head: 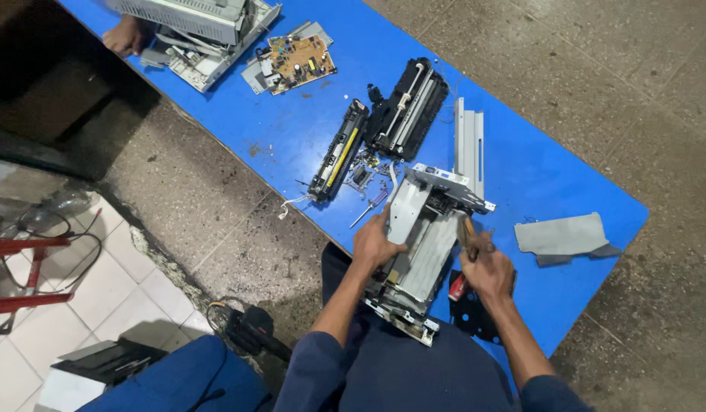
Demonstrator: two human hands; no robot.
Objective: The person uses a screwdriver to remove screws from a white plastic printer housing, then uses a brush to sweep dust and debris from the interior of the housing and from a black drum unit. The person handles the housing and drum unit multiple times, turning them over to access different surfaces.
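Observation:
A grey metal printer frame (418, 244) lies at the near edge of the blue table (536, 175), partly over my lap. My left hand (374, 243) rests flat on the frame's left side, pressing on it. At the frame's right side, my right hand (486, 267) is closed around a tool with a wooden handle (467, 233), possibly a screwdriver. A red-handled tool (457, 288) lies just under that hand. A small screwdriver (368, 209) lies on the table left of the frame.
Farther along the table lie a long roller cartridge (339, 151), a black roller assembly (408, 108), a circuit board (298, 61) and a grey printer casing (196, 30) with another person's hand (125, 37) beside it. A grey cloth (563, 236) is at right.

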